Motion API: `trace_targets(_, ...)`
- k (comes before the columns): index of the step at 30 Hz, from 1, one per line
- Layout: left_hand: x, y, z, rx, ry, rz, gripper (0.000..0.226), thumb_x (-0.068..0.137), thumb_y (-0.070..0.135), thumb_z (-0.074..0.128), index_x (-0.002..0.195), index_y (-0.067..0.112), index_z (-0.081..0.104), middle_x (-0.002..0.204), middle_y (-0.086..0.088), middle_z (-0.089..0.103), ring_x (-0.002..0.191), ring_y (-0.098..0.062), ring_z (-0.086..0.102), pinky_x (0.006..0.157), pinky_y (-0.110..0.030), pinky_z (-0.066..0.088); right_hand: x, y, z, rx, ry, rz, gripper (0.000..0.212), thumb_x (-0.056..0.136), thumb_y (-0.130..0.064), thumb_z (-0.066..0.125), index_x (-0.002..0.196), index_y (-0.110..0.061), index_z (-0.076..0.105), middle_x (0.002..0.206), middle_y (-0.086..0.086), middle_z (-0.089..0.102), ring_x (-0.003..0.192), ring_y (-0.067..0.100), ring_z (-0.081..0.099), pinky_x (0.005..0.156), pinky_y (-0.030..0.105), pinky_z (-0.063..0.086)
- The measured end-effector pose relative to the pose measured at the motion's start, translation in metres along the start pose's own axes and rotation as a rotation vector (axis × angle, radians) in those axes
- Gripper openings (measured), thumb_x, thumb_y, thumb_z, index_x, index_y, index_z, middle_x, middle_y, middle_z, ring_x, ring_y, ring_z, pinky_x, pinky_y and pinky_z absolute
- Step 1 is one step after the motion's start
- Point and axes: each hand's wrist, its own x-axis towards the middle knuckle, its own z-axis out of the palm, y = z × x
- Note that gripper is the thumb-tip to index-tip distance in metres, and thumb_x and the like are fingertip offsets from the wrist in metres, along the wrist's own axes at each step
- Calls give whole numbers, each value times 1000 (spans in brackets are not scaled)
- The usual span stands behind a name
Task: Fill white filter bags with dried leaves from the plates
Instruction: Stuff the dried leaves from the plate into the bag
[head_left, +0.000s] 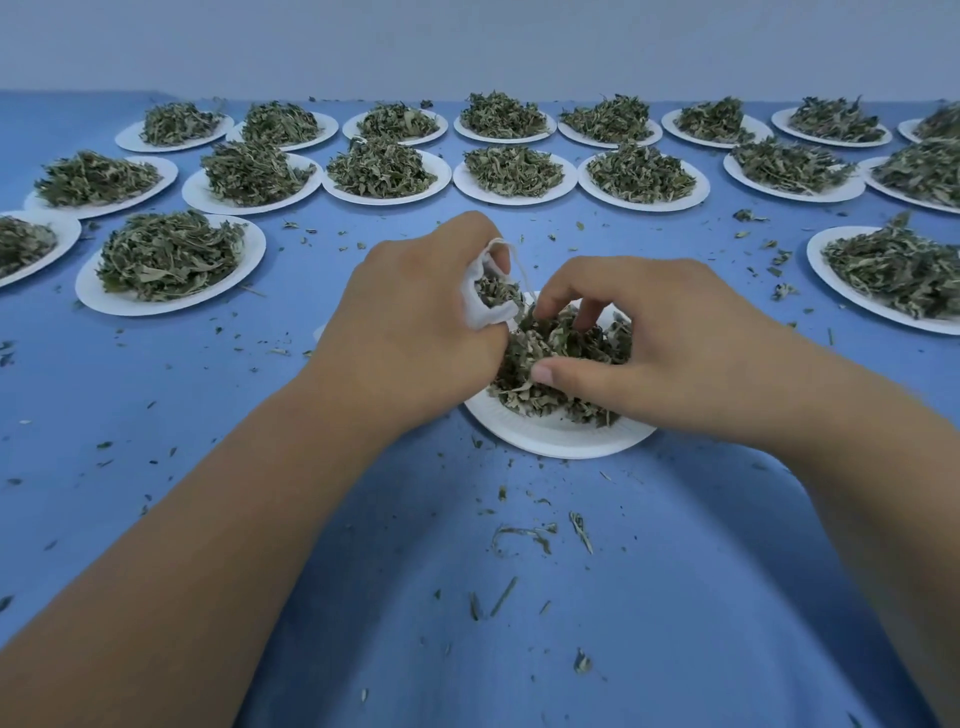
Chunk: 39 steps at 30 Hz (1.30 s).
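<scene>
The white filter bag is in the centre of the frame, just above the left side of the near plate, and the left hand holds it: its fingers are curled round the cloth and hold the mouth open toward the right, where some leaves show inside. A thin white string hangs from the mouth of the bag. Just beside the bag, the right hand reaches into the heap of dried leaves on the near plate; its fingers are bent down into the heap and the thumb comes from the lower side, so together they close round a bunch of leaves. Whether the right fingertips touch the bag, I cannot tell. The near plate is white and stands on the blue counter, partly hidden under both hands. Small leaf crumbs lie scattered on the counter around this plate and in the lower part of the frame. Many other plates, also white and each with its own heap of leaves, stand in rows across the upper part of the frame and at the left and right edges. Behind them, along the top, is a pale wall
</scene>
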Motion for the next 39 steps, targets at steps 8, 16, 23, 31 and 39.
trace_targets(8, 1, -3, 0, 20, -26, -5, 30, 75, 33, 59, 104, 25, 60, 80, 29, 54, 71, -7, 55, 62, -32, 48, 0, -2, -2, 133, 128, 25, 8, 86, -30, 78, 91, -31, 72, 80, -25, 66, 67, -17, 55, 64, 0, 36)
trace_targets(16, 0, 1, -1, 10, -17, -18, 41, 75, 33, 61, 115, 29, 57, 85, 24, 57, 83, -20, 59, 70, -37, 50, 0, -14, 6, 175, 282, -29, 14, 84, -30, 80, 95, -30, 71, 82, -30, 66, 73, -8, 60, 68, 2, 37)
trace_targets(23, -2, 5, 1, -16, -32, 0, 49, 75, 33, 61, 123, 33, 53, 93, 10, 65, 88, -24, 63, 72, -44, 53, 2, -15, 14, 215, 336, -46, 13, 84, -18, 81, 95, -24, 78, 74, -18, 70, 72, 4, 65, 66, 4, 39)
trace_targets(31, -2, 2, 1, 47, -25, 30, 53, 75, 29, 61, 127, 32, 49, 86, 5, 62, 71, -25, 57, 66, -45, 53, 1, -17, 7, 295, 445, -28, 11, 86, -21, 79, 88, -31, 77, 71, -33, 64, 61, -5, 57, 62, 5, 36)
trace_targets(39, -2, 2, 4, -3, -63, 66, 64, 74, 10, 66, 132, 28, 48, 84, 16, 61, 73, -13, 58, 72, -41, 54, 4, -27, 18, 306, 237, -79, 14, 92, -11, 73, 94, -22, 82, 91, -9, 76, 77, 13, 65, 67, 14, 40)
